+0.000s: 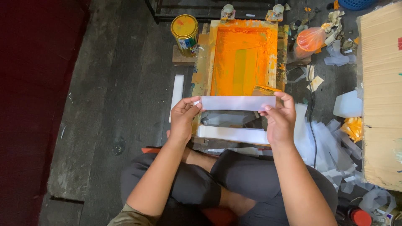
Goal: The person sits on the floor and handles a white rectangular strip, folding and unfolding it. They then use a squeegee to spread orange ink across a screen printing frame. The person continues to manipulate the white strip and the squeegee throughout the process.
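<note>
Dark, worn plank floor, person sitting cross-legged at a wooden screen-printing frame smeared with orange ink. I see both hands pinching one white strip held level over the near edge of the frame: left hand fingertips closed on its left end, right hand thumb and fingers closed on its right end, strip spanning the gap between them. Outward: a stack of white strips lies just below the hands, yellow paint can far-left of the frame, cardboard sheet and scattered white scraps on the right.
</note>
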